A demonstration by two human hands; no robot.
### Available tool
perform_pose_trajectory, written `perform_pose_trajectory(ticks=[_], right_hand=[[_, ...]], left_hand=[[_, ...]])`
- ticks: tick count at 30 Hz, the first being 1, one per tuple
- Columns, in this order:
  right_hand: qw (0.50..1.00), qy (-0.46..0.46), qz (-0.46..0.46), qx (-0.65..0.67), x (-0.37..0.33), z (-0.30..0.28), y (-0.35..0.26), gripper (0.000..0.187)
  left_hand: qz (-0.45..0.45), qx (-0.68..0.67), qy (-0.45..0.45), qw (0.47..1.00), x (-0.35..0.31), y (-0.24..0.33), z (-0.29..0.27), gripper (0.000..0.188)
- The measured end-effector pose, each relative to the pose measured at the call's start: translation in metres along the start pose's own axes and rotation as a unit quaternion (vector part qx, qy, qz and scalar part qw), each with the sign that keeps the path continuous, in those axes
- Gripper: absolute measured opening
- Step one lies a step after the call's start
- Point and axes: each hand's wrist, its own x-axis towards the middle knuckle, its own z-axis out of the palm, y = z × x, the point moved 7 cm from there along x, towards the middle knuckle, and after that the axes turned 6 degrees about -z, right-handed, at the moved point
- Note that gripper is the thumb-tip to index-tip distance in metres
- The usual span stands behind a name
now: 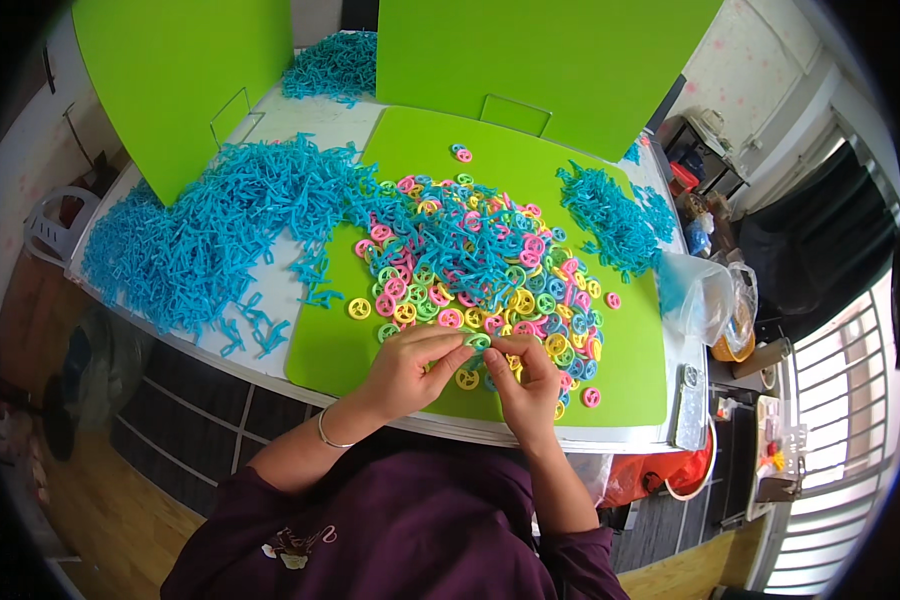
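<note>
My left hand (410, 368) and my right hand (526, 380) meet near the front edge of a green mat (335, 345). Together their fingertips pinch a small green plastic ring (478, 342) with some blue plastic at it. A yellow ring (466, 379) lies on the mat between the hands. Just beyond the fingers spreads a heap of small pink, yellow, green and blue rings (480, 270), mixed with blue plastic strips. I wear a thin bracelet (327, 432) on the left wrist.
A big pile of blue plastic strips (210, 240) covers the table's left side; smaller piles lie at right (610, 215) and far back (335, 65). Green upright boards (530, 55) stand behind the mat. A clear plastic bag (705, 295) sits at the right edge.
</note>
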Motion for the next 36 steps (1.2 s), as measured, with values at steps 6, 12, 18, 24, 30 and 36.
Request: perform_pose_trajectory(ticks=[6, 12, 18, 24, 30, 36], right_hand=[[0.986, 0.048, 0.088, 0.133, -0.018, -0.031, -0.025, 0.016], [0.909, -0.314, 0.144, -0.234, -0.069, -0.105, -0.056, 0.031], [0.877, -0.291, 0.150, -0.351, -0.089, -0.128, -0.067, 0.034], [0.957, -0.210, -0.005, -0.197, -0.018, -0.065, -0.068, 0.019], [0.849, -0.185, -0.232, -0.437, 0.065, -0.004, -0.021, 0.023], [0.843, -0.194, -0.228, -0.446, 0.085, -0.001, -0.004, 0.025]], left_hand=[[0.016, 0.102, 0.064, 0.993, 0.008, 0.002, -0.028, 0.020], [-0.121, 0.291, 0.079, 0.946, -0.004, -0.045, -0.094, 0.025], [-0.181, 0.309, 0.023, 0.933, -0.010, -0.064, -0.096, 0.026], [-0.178, 0.303, 0.024, 0.936, -0.004, -0.059, -0.089, 0.024], [-0.156, 0.223, 0.056, 0.961, 0.000, -0.049, -0.078, 0.023], [-0.204, -0.006, 0.046, 0.978, 0.001, -0.052, -0.057, 0.017]])
